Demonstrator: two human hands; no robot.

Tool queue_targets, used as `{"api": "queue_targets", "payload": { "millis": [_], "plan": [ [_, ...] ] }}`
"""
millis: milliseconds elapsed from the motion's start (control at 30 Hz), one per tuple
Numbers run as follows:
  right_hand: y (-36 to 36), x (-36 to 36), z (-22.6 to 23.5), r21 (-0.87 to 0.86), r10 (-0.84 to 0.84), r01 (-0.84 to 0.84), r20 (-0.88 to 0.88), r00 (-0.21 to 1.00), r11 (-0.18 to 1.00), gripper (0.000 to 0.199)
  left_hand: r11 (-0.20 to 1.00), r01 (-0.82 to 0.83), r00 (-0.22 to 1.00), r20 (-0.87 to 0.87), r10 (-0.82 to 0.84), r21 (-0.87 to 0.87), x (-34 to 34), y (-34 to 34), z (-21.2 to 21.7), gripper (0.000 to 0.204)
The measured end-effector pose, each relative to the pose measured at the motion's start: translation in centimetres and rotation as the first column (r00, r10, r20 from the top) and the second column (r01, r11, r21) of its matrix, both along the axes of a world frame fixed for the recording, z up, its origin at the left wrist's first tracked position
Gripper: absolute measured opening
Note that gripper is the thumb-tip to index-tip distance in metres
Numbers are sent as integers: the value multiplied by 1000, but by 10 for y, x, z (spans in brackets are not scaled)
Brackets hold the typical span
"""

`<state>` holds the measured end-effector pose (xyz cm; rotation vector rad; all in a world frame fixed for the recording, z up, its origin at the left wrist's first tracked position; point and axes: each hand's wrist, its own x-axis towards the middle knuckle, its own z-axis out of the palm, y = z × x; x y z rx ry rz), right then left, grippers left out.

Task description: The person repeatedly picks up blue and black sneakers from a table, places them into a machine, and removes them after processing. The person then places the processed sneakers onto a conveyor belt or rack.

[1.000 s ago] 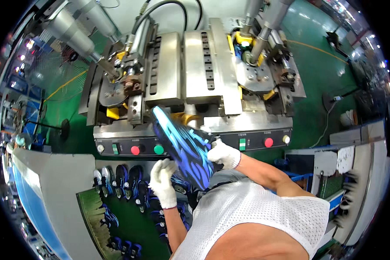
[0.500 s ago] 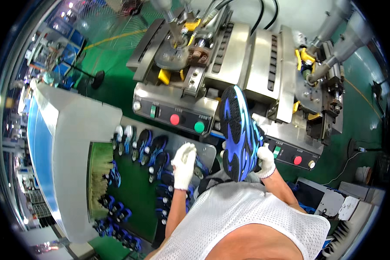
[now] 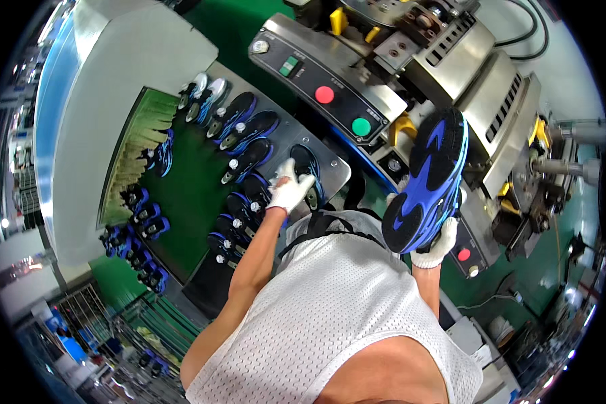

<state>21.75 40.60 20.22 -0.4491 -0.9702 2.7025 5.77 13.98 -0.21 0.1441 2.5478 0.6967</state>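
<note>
My right hand (image 3: 442,244), in a white knit glove, grips a blue and black sneaker (image 3: 423,182) from its right side. Its patterned sole is turned up toward me, and some of my fingers are hidden behind it. My left hand (image 3: 291,187), also gloved, has its fingers spread beside a single dark sneaker (image 3: 306,160) on the metal ledge (image 3: 286,131). Whether the fingertips touch that sneaker I cannot tell. Close to this hand, several more black and blue sneakers (image 3: 249,160) stand in a row along the ledge and belt.
Beyond my hands stands a steel pressing machine (image 3: 444,67) with a control panel (image 3: 323,84) bearing red and green buttons. A green conveyor belt (image 3: 188,202) at left comes out of a grey housing (image 3: 101,135) through a fringed opening. Further sneakers (image 3: 138,259) stand at the belt's far side.
My view has swung left, toward the belt. My left hand has moved to the lone sneaker on the ledge and spread its fingers. My right hand still holds its sneaker, now tilted differently.
</note>
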Motion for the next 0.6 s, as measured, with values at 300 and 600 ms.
{"api": "queue_targets", "payload": {
  "millis": [300, 600],
  "plan": [
    [3, 11, -13, 64, -240, 240, 2, 971, 969, 79, 995, -85, 980, 185, 73, 56, 13, 13, -33, 97],
    [14, 21, -39, 225, -295, 256, 163, 941, 940, 68, 991, -112, 976, 193, 97, 70, 19, 13, -42, 97]
  ]
}}
